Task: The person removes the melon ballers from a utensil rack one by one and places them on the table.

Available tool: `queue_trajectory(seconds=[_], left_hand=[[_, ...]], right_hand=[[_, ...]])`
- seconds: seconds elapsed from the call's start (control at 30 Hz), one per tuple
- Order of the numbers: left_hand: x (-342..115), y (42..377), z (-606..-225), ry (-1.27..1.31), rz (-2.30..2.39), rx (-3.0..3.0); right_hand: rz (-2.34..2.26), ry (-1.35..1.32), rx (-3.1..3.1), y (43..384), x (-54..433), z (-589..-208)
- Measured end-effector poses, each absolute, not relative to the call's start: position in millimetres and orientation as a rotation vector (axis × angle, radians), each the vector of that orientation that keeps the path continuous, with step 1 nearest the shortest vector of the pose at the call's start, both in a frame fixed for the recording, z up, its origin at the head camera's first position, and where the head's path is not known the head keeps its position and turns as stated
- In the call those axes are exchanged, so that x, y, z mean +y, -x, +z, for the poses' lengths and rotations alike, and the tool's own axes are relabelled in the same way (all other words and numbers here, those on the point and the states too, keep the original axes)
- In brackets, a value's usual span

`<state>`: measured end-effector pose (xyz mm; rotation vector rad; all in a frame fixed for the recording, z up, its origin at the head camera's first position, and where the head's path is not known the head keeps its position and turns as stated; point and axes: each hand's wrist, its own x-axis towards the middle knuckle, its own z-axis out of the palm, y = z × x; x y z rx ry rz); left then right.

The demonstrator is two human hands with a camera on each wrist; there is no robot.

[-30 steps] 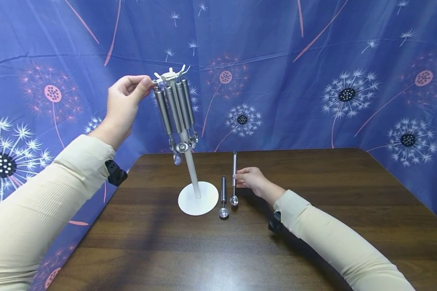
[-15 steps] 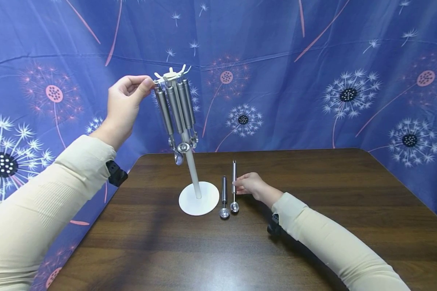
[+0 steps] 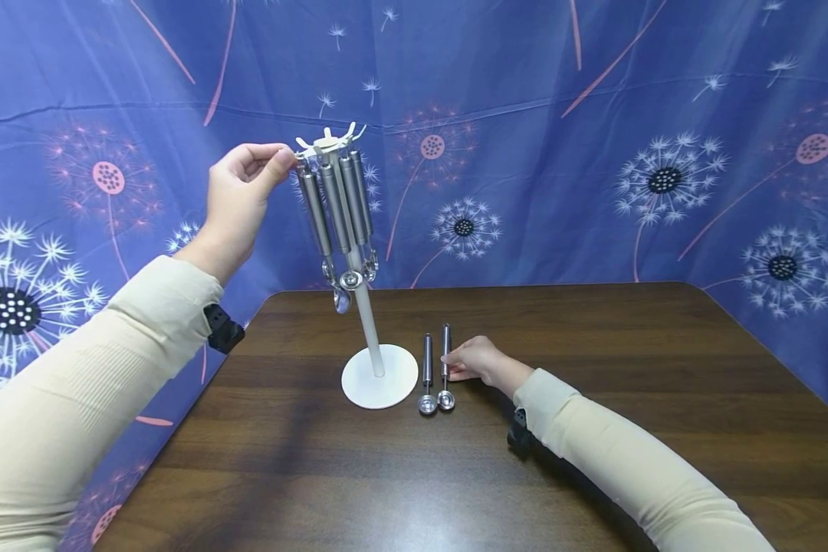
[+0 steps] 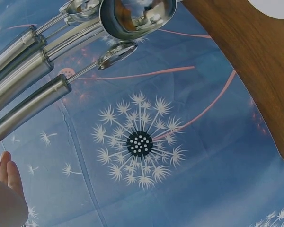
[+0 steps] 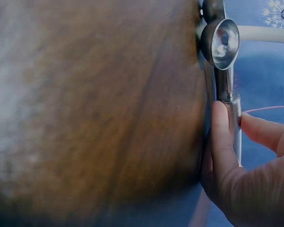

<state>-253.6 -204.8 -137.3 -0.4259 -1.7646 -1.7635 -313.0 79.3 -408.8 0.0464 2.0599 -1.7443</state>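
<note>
At the upper left, my left hand (image 3: 238, 184) pinches the end of a hook on a white utensil stand (image 3: 367, 318), right by the top of a handle. Several steel-handled utensils (image 3: 334, 201) hang from its hooks; the left wrist view shows a deep bowl (image 4: 137, 19) and smaller spoon-like heads among them. My right hand (image 3: 478, 359) pinches the handle of a small steel scoop (image 3: 445, 399) between thumb and fingers, low over the table. The scoop's round hollow bowl (image 5: 224, 45) shows in the right wrist view. A second scoop (image 3: 427, 404) lies parallel on its left.
The stand's round white base (image 3: 393, 387) rests on a dark wooden table (image 3: 359, 475), just left of the two scoops. Behind the table hangs a blue curtain (image 3: 524, 153) with a dandelion print.
My right hand has drawn the scoop down towards the near side of the table, so that its bowl now sits beside the other scoop's bowl. My left hand keeps its place at the hook.
</note>
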Motion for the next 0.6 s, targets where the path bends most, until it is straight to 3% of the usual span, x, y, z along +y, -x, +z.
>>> queue_trajectory(seconds=[0.6], left_hand=[[-204.8, 254.4, -138.0, 0.444, -1.772, -1.75]], right_hand=[[-1.608, -0.133, 2.151, 308.9, 72.3, -402.3]])
